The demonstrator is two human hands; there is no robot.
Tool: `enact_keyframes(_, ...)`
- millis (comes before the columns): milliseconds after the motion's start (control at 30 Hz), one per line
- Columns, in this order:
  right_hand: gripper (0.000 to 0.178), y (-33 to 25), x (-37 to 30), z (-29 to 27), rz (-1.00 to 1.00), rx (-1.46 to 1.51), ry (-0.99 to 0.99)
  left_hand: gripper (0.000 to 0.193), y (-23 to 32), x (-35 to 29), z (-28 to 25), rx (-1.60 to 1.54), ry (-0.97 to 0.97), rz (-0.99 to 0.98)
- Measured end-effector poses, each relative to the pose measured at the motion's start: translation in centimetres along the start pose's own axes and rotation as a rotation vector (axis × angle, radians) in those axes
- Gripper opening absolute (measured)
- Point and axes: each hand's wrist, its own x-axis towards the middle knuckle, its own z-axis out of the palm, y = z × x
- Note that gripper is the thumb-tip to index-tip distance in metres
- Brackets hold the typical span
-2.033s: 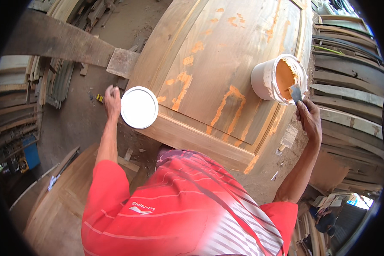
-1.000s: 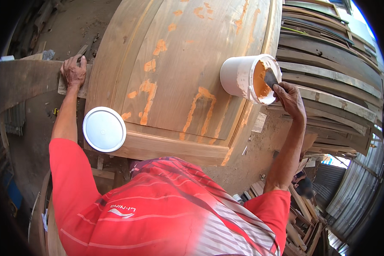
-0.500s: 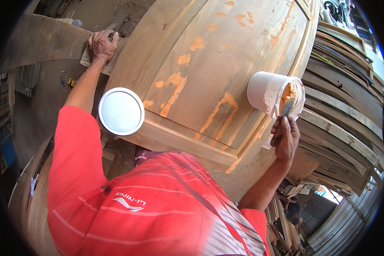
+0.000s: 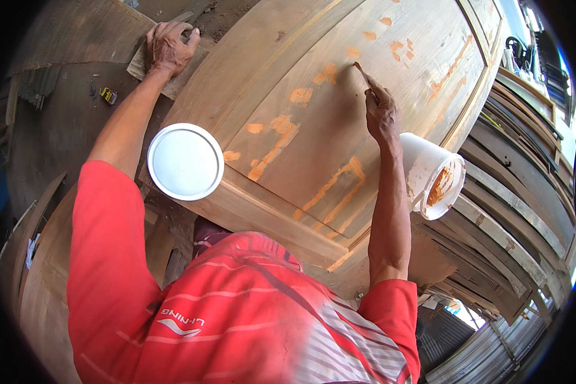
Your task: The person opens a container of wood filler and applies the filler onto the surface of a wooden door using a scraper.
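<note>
My right hand [image 4: 383, 114] grips a putty knife [image 4: 361, 72], reaching over a wooden panel door [image 4: 326, 121]. The blade's tip, with orange-brown filler on it, is close to the door's surface; I cannot tell if it touches. Patches and streaks of orange filler [image 4: 281, 137] mark the panel. Beside the door's left edge, my left hand [image 4: 171, 48] leans on a piece of wood [image 4: 139, 67], thumb apart from its bent fingers. A white bucket [image 4: 422, 160] with orange filler smeared inside lies tilted on the right of the door, partly behind my right forearm.
A round white lid [image 4: 185, 162] rests at the door's near left corner. Stacked boards [image 4: 512, 153] line the right side. At far left are a curved wooden plank [image 4: 83, 38] and a small yellow-and-black object [image 4: 109, 96] on the ground.
My right hand has moved the putty knife out of the bucket, up and left over the panel. The left hand stays on the piece of wood. The view has shifted slightly.
</note>
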Motion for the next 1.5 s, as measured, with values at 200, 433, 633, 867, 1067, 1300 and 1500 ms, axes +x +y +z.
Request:
enact_keyframes(200,0.045,-2.2,-1.7,1.6,-0.123,-0.402,-0.130,0.033,0.0,0.0,0.3,-0.040,0.000,0.001)
enact_keyframes(433,0.044,-5.9,0.2,-1.9,0.057,-0.182,-0.205,0.033,-0.9,-0.4,0.0,-0.013,-0.004,-0.007)
enact_keyframes(633,0.039,-7.7,4.8,-2.6,0.296,-0.174,-0.284,0.031,0.5,0.0,-0.2,-0.004,-0.004,0.015)
enact_keyframes(867,0.028,-9.5,7.3,-2.4,0.323,-0.257,-0.561,0.034,-0.1,-0.1,-0.3,-0.065,-0.007,0.011)
enact_keyframes(1067,0.025,-12.1,4.7,-1.1,0.412,-0.231,-0.609,0.027,-0.1,-0.2,-0.4,-0.218,0.184,0.030)
enact_keyframes(1300,0.028,-12.6,-2.9,2.8,0.261,-0.258,-0.539,0.028,0.3,-0.3,-1.0,-0.313,0.174,0.031)
enact_keyframes(1500,0.027,-18.8,-9.7,5.6,0.430,-0.175,-0.482,0.029,-0.3,-0.4,0.8,-0.320,0.237,0.041)
